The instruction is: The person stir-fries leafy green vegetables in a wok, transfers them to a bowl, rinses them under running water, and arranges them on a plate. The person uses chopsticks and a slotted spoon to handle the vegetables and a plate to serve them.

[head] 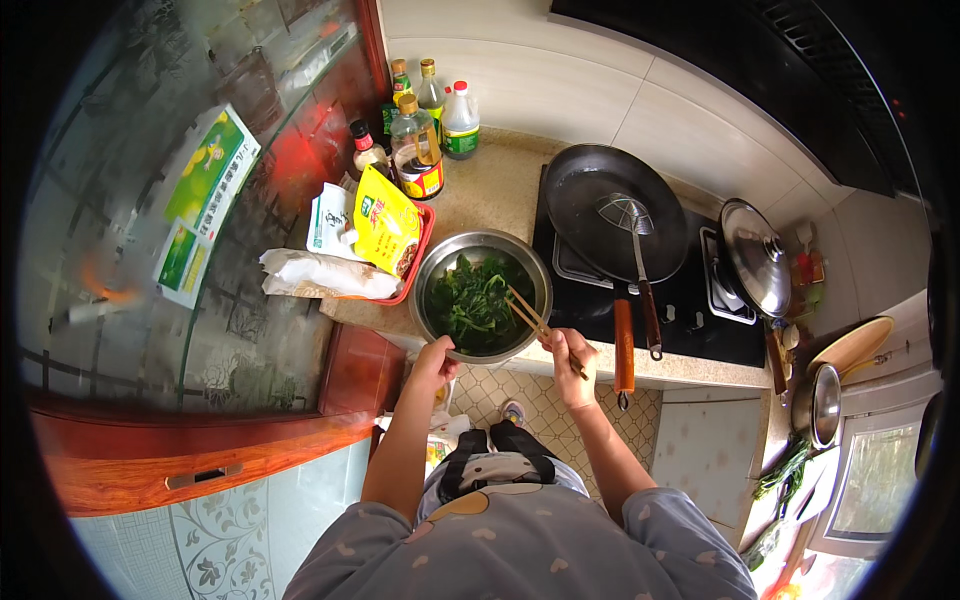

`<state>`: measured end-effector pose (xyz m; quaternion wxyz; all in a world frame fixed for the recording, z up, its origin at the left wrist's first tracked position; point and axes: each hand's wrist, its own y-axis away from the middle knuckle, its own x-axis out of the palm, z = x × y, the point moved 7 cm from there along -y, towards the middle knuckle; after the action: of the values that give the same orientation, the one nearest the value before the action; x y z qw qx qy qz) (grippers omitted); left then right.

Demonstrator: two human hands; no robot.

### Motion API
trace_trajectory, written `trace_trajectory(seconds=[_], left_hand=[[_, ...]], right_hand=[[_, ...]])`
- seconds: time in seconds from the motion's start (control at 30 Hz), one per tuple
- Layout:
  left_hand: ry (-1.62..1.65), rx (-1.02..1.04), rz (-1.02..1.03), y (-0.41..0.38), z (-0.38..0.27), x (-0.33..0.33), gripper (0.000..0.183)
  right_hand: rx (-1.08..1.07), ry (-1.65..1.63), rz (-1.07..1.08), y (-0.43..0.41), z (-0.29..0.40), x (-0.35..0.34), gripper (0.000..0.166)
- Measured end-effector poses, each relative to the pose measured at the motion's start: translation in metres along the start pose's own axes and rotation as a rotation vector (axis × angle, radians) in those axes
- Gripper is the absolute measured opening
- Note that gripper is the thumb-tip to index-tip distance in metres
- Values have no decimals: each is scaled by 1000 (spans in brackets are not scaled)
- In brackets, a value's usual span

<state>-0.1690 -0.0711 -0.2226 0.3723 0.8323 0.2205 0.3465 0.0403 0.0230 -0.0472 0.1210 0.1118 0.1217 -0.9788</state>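
Observation:
A stainless steel bowl (545, 276) with leafy greens (474, 300) in dark liquid stands at the counter's front edge. My left hand (433, 365) grips its near rim at the lower left. Wooden chopsticks (534, 315) are held in my right hand (573, 367), just off the bowl's lower right side. The chopstick tips reach over the bowl and meet the right part of the greens.
Right of the bowl, a black wok (585, 217) with a wire skimmer (627, 213) sits on the gas hob. Farther right is a lidded pan (754, 255). Sauce bottles (417, 161) and a red basket (427, 225) holding packets, one yellow (386, 223), stand at the left.

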Motion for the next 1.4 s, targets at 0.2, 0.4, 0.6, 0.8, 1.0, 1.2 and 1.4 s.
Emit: trace_trajectory(seconds=[0.2,0.4,0.6,0.8,1.0,1.2,1.4], left_hand=[[-154,96,-92,10,-3,0,24],[-140,178,-137,8,-4,-10,26],[-206,262,-187,22,-14,-13,21],[-213,243,-157,23,-25,-33,17],[-331,304,-184,34,-40,-35,18],[-308,329,-128,34,-39,-30,18],[-206,367,-157,42,-16,-36,20]], right_hand=[[63,-48,-19,1,-15,4,25],[-83,41,0,7,11,4,24],[-526,364,85,24,87,5,14],[-582,638,63,27,101,25,10],[-132,1004,131,-2,-5,30,21],[372,649,300,-28,-118,32,29],[286,492,280,-34,-118,31,25]])
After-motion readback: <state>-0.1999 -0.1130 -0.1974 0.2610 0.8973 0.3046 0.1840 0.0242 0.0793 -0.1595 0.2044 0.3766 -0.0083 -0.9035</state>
